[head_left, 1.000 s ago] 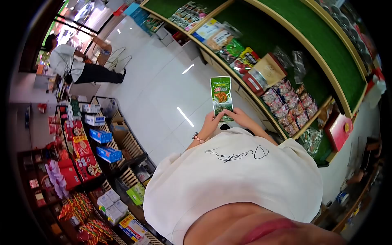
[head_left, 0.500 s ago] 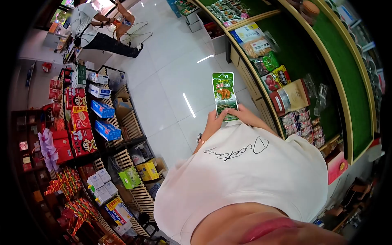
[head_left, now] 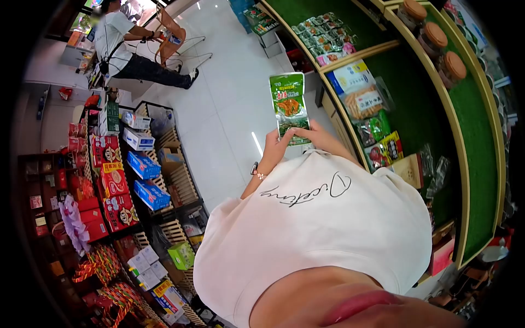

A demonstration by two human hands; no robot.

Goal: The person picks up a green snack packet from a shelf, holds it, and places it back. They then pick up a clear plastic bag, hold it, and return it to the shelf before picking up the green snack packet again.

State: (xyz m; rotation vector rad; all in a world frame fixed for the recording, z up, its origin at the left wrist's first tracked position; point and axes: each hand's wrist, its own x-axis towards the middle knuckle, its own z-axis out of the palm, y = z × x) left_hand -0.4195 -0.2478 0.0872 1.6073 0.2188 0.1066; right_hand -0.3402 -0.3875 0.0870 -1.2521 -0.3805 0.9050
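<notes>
A green snack packet [head_left: 288, 104] with a picture of food on its front is held upright in front of my chest, its lower end gripped from both sides. My left hand [head_left: 275, 146], with a watch and bracelet at the wrist, is closed on the packet's lower left edge. On the lower right edge, my right hand [head_left: 317, 136] is closed too. The two thumbs meet across the packet's front near the bottom, and the other fingers are mostly hidden behind it.
On the right stands a green-lined display shelf [head_left: 404, 87] with packaged snacks and cork-lidded jars [head_left: 453, 66]. Slatted racks on the left carry blue boxes [head_left: 151, 195] and red packs [head_left: 115, 181]. Another person [head_left: 117, 44] stands at the far left beside a chair [head_left: 170, 33].
The view has shifted, bringing more jars on the right shelf into sight. Both hands keep hold of the packet, which appears slightly higher and further left.
</notes>
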